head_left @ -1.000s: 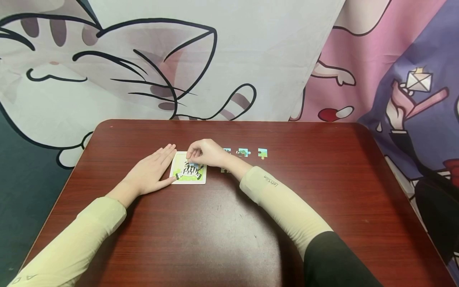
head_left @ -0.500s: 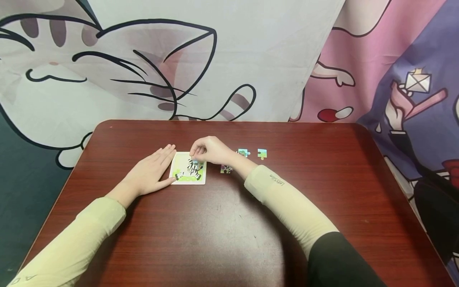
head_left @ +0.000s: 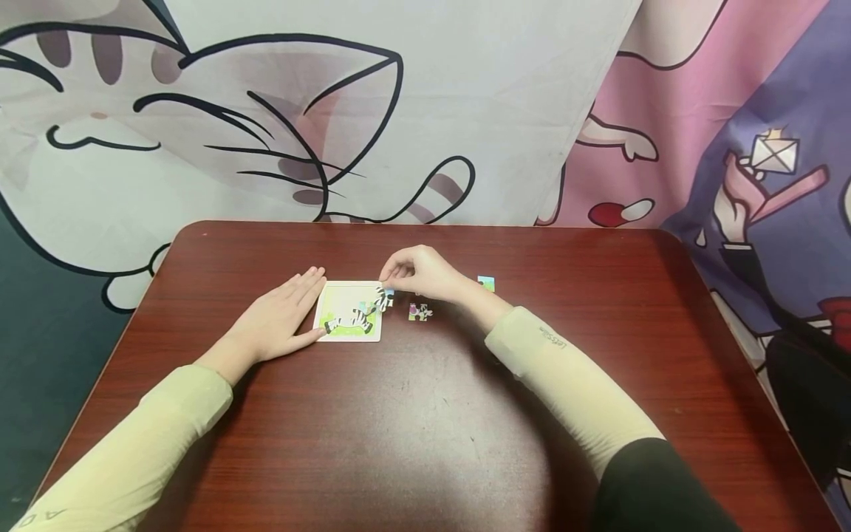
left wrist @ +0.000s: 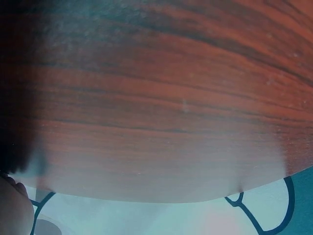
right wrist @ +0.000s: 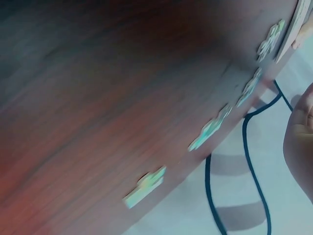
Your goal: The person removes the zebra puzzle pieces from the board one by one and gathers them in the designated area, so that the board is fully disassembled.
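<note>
A small square puzzle board [head_left: 335, 292] with a white rim lies on the table, the lower part of a zebra picture on green showing in it. My left hand [head_left: 275, 314] rests flat along the board's left edge, fingers straight, thumb at the lower left corner. At the upper right edge of the board my right hand [head_left: 425, 273] pinches a black-and-white striped puzzle piece [head_left: 383, 298] between thumb and fingertips. That piece overlaps the board's rim. In the right wrist view only part of the right hand [right wrist: 301, 142] shows at the right border.
Loose pieces lie right of the board: a striped one with pink [head_left: 419, 312] and a blue-green one [head_left: 486, 284]. The right wrist view shows several in a line, among them a green piece [right wrist: 145, 187]. The brown table [head_left: 425, 428] ends at a printed cloth [head_left: 505, 111].
My right hand has moved right and slightly away from me, carrying the striped piece from above the board's middle to its right edge. The left hand has stayed in place.
</note>
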A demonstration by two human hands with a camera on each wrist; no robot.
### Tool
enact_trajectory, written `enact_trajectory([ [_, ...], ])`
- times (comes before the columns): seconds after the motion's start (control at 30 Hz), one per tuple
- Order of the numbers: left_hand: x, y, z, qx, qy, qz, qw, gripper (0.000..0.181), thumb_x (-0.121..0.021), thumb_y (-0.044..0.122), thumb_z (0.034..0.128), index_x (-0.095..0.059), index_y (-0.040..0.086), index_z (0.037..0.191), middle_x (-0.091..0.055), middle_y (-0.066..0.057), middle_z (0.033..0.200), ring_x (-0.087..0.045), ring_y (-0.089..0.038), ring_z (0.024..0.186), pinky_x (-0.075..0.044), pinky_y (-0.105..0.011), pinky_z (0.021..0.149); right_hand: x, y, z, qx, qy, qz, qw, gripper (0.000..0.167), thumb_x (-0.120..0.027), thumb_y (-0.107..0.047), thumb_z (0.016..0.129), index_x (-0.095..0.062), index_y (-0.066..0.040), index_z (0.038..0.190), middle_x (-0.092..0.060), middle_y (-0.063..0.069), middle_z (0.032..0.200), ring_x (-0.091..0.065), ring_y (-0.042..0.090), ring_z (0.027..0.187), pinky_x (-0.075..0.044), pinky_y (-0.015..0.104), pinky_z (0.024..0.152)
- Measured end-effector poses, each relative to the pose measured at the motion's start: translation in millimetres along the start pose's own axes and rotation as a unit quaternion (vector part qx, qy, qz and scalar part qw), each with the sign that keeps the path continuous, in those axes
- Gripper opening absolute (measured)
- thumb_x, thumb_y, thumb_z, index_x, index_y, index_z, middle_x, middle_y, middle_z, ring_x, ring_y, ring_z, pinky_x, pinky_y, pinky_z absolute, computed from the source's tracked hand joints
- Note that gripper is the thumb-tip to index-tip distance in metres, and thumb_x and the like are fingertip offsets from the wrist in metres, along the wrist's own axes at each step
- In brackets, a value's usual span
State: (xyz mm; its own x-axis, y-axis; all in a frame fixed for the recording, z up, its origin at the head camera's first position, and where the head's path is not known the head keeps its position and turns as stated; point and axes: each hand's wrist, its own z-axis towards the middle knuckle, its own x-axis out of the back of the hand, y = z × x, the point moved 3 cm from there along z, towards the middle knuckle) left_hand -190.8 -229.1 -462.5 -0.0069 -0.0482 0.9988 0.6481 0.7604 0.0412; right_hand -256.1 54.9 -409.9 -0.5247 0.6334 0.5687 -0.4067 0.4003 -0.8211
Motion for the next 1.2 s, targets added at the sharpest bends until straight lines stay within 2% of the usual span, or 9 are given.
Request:
enact_trajectory([
  [0.37,2.0,1.0,-0.9,-0.004,0.005,-0.003,1.0,0.088,-0.064,0.046,0.0989,-0.035,-0.011,0.159,-0.033,-0.029,0.17,-0.032,-0.043,0.16,-0.034,-0.056,0.13,22,14,-24.0,-0.019,0.025,0.012,0.9994,0.006,-0.078,-0.001,0.093,-0.08,-0.001,0.099,-0.08,0.012,0.092,-0.068,0.007,0.078,-0.061,0.027,0.078],
  [0.7,1.8,0.8,-0.6,-0.006,0.01,-0.001,0.9999,0.088,-0.065,0.046,0.0988,-0.036,-0.011,0.159,-0.034,-0.028,0.169,-0.034,-0.043,0.159,-0.035,-0.055,0.129,40,26,-42.9,-0.039,0.039,0.012,0.9984,0.008,-0.079,0.0,0.091,-0.08,0.0,0.099,-0.08,0.011,0.089,-0.067,0.004,0.075,-0.059,0.021,0.075],
  [0.83,1.5,0.6,-0.4,-0.004,0.003,0.0,1.0,0.089,-0.064,0.047,0.0992,-0.035,-0.011,0.159,-0.032,-0.028,0.17,-0.032,-0.042,0.16,-0.033,-0.055,0.13,45,31,-51.1,-0.046,0.04,0.012,0.998,0.008,-0.077,0.0,0.092,-0.08,0.0,0.1,-0.081,0.012,0.091,-0.067,0.005,0.073,-0.058,0.018,0.072],
  [1.07,0.9,1.0,-0.5,-0.003,0.002,-0.001,1.0,0.089,-0.064,0.047,0.099,-0.034,-0.011,0.16,-0.032,-0.028,0.17,-0.032,-0.042,0.16,-0.034,-0.055,0.129,52,43,-64.8,-0.051,0.041,-0.002,0.9979,0.008,-0.077,0.0,0.093,-0.08,0.001,0.1,-0.081,0.015,0.092,-0.067,0.004,0.075,-0.056,0.017,0.073],
  [1.2,-0.9,-0.1,-0.2,0.002,-0.009,0.0,1.0,0.091,-0.064,0.049,0.0994,-0.032,-0.011,0.161,-0.03,-0.027,0.172,-0.03,-0.042,0.161,-0.033,-0.055,0.13,52,50,-71.6,-0.059,0.035,-0.007,0.9976,0.007,-0.077,-0.001,0.094,-0.08,0.0,0.099,-0.081,0.015,0.093,-0.065,0.004,0.073,-0.054,0.016,0.07],
])
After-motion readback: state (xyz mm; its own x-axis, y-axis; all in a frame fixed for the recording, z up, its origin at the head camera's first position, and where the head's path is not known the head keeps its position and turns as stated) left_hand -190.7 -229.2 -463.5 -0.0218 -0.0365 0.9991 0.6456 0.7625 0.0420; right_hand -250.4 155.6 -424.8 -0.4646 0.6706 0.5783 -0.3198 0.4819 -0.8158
